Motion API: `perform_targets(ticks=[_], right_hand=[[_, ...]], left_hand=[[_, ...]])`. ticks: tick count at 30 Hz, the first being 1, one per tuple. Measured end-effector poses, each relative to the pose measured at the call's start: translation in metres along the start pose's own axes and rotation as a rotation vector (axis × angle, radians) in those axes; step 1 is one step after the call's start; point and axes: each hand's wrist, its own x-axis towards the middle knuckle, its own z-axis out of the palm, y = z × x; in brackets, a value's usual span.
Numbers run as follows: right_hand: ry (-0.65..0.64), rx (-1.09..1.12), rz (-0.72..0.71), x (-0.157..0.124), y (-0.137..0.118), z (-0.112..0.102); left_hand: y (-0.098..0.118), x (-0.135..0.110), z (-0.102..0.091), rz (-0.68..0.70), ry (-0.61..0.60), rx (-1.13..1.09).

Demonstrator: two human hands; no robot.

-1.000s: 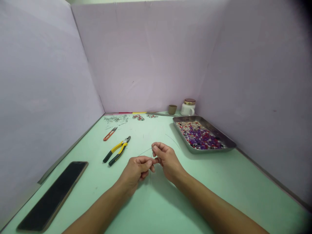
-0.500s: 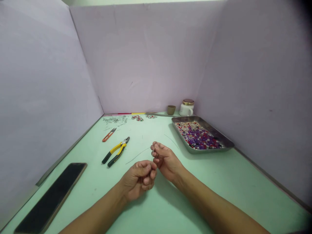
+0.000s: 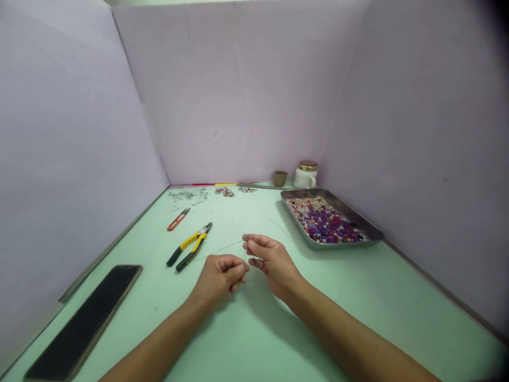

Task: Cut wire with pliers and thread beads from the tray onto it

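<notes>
My left hand is closed in a pinch on a thin wire that rises between my hands. Above and to the right of it, my right hand pinches the same wire near a bend with thumb and forefinger. From that bend a long end of the wire runs left and down over the table, passing behind my left hand. Whether a bead sits at the bend is too small to tell. Combination pliers with yellow and black handles lie left of my hands. Orange thread snips rest just beyond them.
A metal tray of mixed beads stands at the right. Toward the back are wire pieces, beaded pieces, a small brown cup and a lidded white jar. A phone lies front left. Pale panels surround the table.
My left hand has turned palm down and shifted slightly left. The right hand has moved a little left, and the wire's long end now points more to the left.
</notes>
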Motion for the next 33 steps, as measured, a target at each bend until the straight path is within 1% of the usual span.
perform_targets(ticks=[3,8,12,18,25,33], right_hand=[[0.042,-0.023,-0.023,0.0002,0.0000,-0.0001],[0.004,0.014,-0.043,0.0003,0.0028,0.0007],[-0.016,0.019,-0.039,0.0003,0.0046,0.0014],[0.009,0.015,-0.063,-0.0012,0.0034,0.0032],[0.040,0.010,-0.119,0.0004,0.0058,0.0042],[0.088,-0.007,-0.214,0.0023,0.0088,0.0032]], left_hand=[[-0.0007,0.0007,0.0042,0.025,0.066,0.116],[0.0026,0.0003,0.0077,0.077,0.149,0.229],[0.0055,-0.0009,0.0075,0.107,0.158,0.279],[0.0050,-0.0011,0.0081,0.073,0.171,0.288],[0.0045,-0.0011,0.0072,0.062,0.205,0.293],[0.0038,-0.0002,0.0095,0.030,0.186,0.253]])
